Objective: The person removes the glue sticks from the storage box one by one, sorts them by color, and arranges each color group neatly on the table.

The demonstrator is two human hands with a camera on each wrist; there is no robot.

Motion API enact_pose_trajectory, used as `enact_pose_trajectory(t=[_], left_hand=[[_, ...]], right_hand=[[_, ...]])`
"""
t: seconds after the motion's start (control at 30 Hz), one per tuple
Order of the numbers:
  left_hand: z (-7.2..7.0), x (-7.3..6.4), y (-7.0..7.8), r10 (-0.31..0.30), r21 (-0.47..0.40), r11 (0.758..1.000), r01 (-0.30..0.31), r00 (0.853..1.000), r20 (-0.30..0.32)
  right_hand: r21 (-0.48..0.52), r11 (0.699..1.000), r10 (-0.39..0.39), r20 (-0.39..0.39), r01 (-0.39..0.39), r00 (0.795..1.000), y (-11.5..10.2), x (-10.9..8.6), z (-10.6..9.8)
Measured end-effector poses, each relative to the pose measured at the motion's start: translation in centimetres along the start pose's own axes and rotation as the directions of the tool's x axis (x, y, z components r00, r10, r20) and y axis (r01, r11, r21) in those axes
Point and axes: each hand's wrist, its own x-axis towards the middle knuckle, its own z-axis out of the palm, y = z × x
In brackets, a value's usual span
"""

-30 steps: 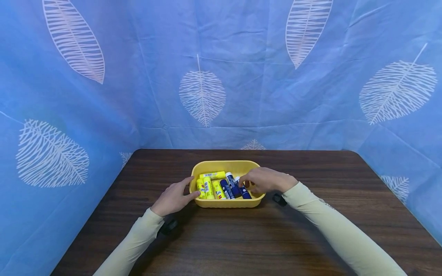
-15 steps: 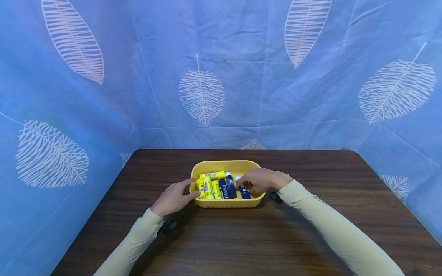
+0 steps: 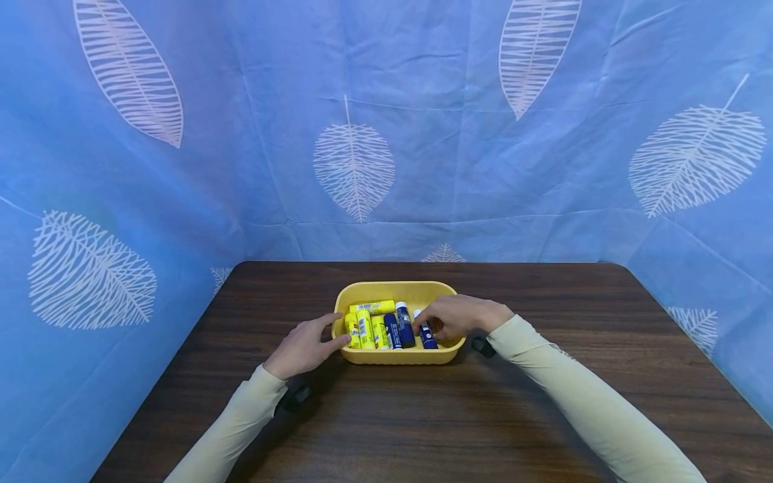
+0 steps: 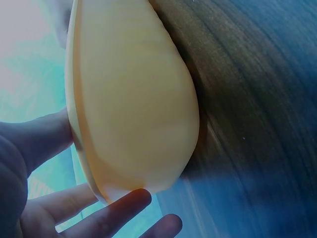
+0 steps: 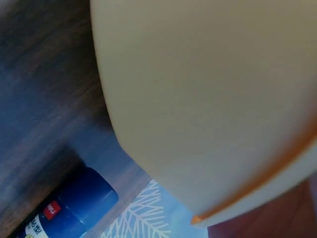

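Observation:
A shallow yellow basket sits mid-table in the head view. Inside, several yellow glue sticks fill the left half, one lying crosswise at the back. Dark blue glue sticks lie beside them, roughly parallel. My left hand holds the basket's left end; the left wrist view shows thumb and forefinger over the rim and another finger outside the wall. My right hand reaches over the right rim, its fingertips either side of the rightmost blue glue stick, pinching it. The hand partly covers that stick.
In the right wrist view another blue glue stick lies outside the basket on the dark wooden table. The head view does not show it. Blue leaf-patterned cloth hangs behind and beside the table.
The right fingers have shifted among the blue glue sticks, which now lie straighter and closer to the yellow ones. The rightmost stick has turned slightly. The left hand has hardly moved.

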Motion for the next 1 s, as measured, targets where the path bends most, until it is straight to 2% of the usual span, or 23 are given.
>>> enact_pose_trajectory(t=[0.37, 0.77, 1.0], left_hand=[[0.0, 0.1, -0.1, 0.007, -0.001, 1.000, -0.007, 1.000, 0.002], [-0.1, 0.1, -0.1, 0.026, -0.008, 1.000, -0.026, 1.000, 0.001], [0.0, 0.1, -0.1, 0.025, 0.001, 1.000, -0.025, 1.000, -0.001]], right_hand=[[0.122, 0.991, 0.061, 0.009, -0.062, 0.998, -0.2, -0.3, -0.1], [0.159, 0.987, 0.030, -0.077, -0.017, 0.997, -0.7, -0.6, -1.0], [0.125, 0.992, 0.003, -0.133, 0.014, 0.991, -1.7, -1.3, -2.1]])
